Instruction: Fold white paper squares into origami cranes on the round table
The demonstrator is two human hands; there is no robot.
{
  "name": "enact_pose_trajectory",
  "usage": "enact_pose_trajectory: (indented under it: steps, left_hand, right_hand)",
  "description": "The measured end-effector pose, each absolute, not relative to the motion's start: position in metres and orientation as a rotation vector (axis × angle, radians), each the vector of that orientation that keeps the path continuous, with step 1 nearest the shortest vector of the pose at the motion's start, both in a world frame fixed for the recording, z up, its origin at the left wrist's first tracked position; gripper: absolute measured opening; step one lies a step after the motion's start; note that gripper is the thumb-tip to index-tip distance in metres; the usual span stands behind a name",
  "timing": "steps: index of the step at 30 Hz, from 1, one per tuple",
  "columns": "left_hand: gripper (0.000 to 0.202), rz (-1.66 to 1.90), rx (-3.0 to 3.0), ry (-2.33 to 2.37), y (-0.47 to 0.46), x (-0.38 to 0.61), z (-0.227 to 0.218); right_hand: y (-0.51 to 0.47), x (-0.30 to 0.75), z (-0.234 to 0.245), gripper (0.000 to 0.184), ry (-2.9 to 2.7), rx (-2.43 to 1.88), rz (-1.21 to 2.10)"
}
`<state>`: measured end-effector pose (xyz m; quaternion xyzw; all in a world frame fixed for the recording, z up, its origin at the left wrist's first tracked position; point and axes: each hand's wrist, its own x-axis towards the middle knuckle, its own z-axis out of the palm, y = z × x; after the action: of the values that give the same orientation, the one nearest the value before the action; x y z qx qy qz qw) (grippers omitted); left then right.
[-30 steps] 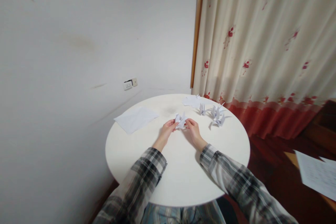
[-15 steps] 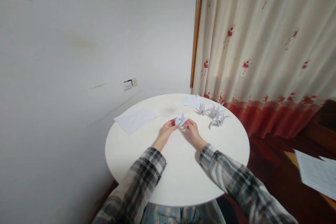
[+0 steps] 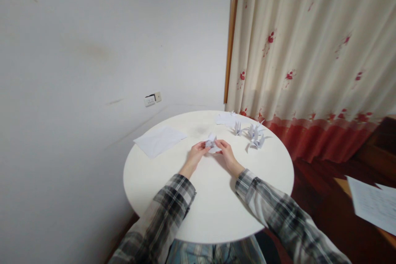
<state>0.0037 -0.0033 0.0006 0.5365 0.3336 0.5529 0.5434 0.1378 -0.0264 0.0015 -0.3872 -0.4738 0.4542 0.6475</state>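
Observation:
A small folded white paper (image 3: 211,143) is held between both hands over the middle of the round white table (image 3: 213,198). My left hand (image 3: 196,153) pinches its left side with the fingers closed. On the opposite side, the closed fingers of my right hand (image 3: 227,152) grip the paper's right edge. Folds stand up from its top, and the fingertips cover part of it. Several finished paper cranes (image 3: 255,142) stand close together to the right of my hands.
Sheets of white paper (image 3: 159,140) lie at the table's left. More paper (image 3: 229,120) is at the back, near the cranes. Beyond it hangs a flowered curtain (image 3: 297,49). Written sheets (image 3: 371,204) rest on a brown surface at the lower right.
The folded paper has altered its shape and tilt between my fingers; a flap now shows lower at the front. My right fingers have shifted slightly left along it.

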Motion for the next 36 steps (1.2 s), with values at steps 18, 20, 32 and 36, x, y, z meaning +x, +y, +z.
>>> enact_pose_trajectory:
  steps: [18,20,32,36]
  left_hand:
    - [0.039,1.205,1.252,0.712,-0.013,0.003,0.008]
    - [0.039,1.191,1.295,0.697,-0.014,0.003,0.008]
    - [0.034,1.217,1.377,0.782,-0.006,0.005,0.004]
    - [0.029,1.296,1.47,0.901,-0.004,0.006,0.003]
  right_hand:
    - [-0.023,0.137,-0.005,0.034,-1.159,-0.934,0.987]
    - [-0.022,0.137,-0.006,0.031,-1.172,-0.975,0.954]
    - [-0.03,0.139,-0.001,0.012,-1.339,-1.057,0.239]
    - [-0.034,0.142,0.006,0.013,-1.3,-1.052,0.169]
